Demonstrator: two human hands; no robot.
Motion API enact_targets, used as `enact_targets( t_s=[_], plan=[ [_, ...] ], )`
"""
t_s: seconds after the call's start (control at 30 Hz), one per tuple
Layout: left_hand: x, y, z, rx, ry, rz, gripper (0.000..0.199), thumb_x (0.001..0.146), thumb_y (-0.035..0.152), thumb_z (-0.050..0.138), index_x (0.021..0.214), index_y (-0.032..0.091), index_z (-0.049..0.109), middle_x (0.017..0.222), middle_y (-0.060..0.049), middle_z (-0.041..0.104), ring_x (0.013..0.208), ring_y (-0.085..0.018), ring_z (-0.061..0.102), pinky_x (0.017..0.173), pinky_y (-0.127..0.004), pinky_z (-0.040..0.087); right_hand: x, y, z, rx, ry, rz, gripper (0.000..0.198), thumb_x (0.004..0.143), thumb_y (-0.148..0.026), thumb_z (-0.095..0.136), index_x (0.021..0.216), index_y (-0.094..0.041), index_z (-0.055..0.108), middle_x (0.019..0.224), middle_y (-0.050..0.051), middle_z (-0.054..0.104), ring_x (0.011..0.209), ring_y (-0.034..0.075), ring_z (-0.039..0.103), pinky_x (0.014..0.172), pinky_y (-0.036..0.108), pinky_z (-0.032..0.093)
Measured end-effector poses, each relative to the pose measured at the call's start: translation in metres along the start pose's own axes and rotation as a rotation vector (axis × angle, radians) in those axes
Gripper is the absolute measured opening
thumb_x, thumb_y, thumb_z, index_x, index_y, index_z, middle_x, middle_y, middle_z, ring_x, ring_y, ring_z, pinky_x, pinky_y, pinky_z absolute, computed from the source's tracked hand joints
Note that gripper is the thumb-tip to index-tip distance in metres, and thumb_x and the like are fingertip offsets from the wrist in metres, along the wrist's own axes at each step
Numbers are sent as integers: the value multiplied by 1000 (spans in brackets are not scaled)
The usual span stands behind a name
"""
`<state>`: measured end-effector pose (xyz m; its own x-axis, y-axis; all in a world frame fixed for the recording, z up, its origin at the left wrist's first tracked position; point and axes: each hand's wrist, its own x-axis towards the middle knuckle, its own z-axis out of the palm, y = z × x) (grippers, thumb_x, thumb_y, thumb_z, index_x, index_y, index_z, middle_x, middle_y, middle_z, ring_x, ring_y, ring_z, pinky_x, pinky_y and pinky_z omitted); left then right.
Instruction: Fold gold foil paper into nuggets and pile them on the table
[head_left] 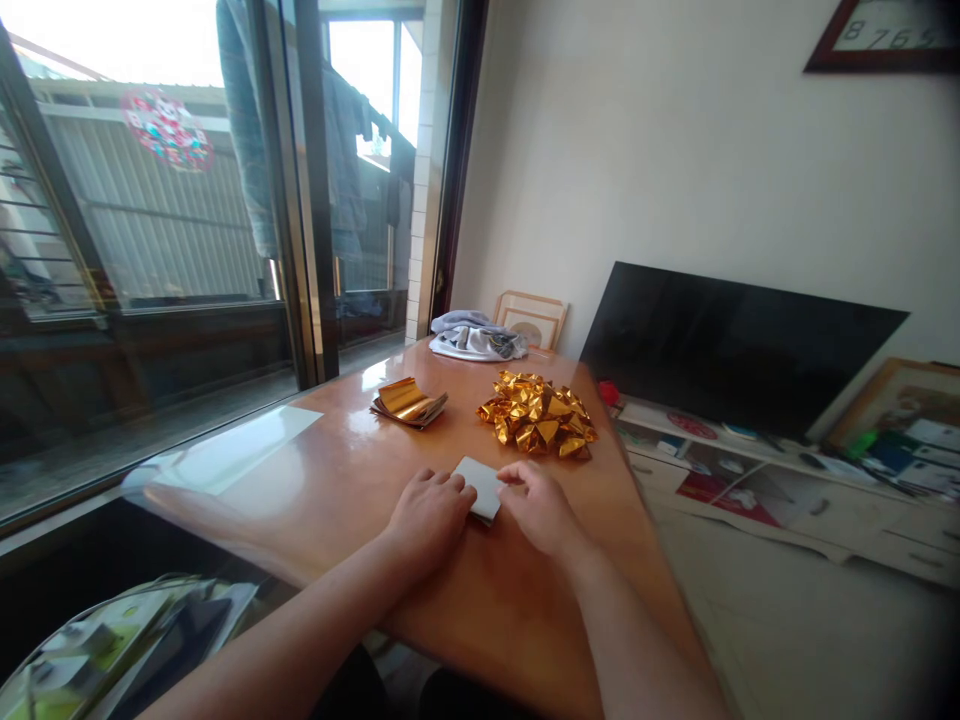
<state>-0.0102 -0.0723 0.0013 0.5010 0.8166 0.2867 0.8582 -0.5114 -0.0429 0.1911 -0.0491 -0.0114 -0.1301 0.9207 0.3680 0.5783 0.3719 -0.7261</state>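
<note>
A small pale paper sheet (480, 483), its far side showing whitish, lies on the table between my hands. My left hand (431, 505) rests palm down over its left edge, the fingers stretched out and lying flat on it. From the other side, my right hand (536, 505) has its curled thumb and forefinger at the sheet's right edge, pinching it there. Farther off stands a stack of gold foil paper sheets (409, 402), the top one curling up. To its right is a heap of folded gold paper pieces (540, 415).
The glossy wooden table (352, 480) runs away from me beside a glass sliding door. Folded clothes (476, 336) and a wooden frame (529, 318) are at its far end. A television (735, 350) stands on a white cabinet (652, 475) to the right.
</note>
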Motion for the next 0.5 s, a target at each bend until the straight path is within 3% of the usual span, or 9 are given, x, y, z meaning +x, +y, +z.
enact_targets(
  t_s=[0.07,0.17,0.27,0.5],
  plan=[
    [3,1,0,-19,-8,3,12,90,20,54,89,21,66,93,-6,68,90,-25,62,82,-41,38,-6,-8,-2,-152,-123,-120,20,78,-30,70,96,-23,70,102,4,70,99,23,60,90,33,45],
    [6,1,-1,-50,-23,27,12,89,22,56,87,21,67,93,-6,69,88,-24,62,81,-40,38,-12,-15,-3,-305,-237,-171,13,77,-28,72,89,-23,69,93,3,68,90,21,59,78,29,42],
    [8,2,-2,-67,-27,54,15,90,23,53,86,21,68,91,-6,68,86,-24,62,79,-39,38,-12,-14,-3,-372,-281,-165,1,80,-21,67,81,-22,67,87,2,67,84,18,57,72,26,39],
    [-3,-15,-1,-203,-11,26,13,85,18,56,90,23,67,93,-5,68,87,-22,63,79,-34,41,-8,-6,-2,-351,-300,-164,11,88,-19,59,83,-22,68,89,3,69,87,17,59,76,25,39]
  ],
)
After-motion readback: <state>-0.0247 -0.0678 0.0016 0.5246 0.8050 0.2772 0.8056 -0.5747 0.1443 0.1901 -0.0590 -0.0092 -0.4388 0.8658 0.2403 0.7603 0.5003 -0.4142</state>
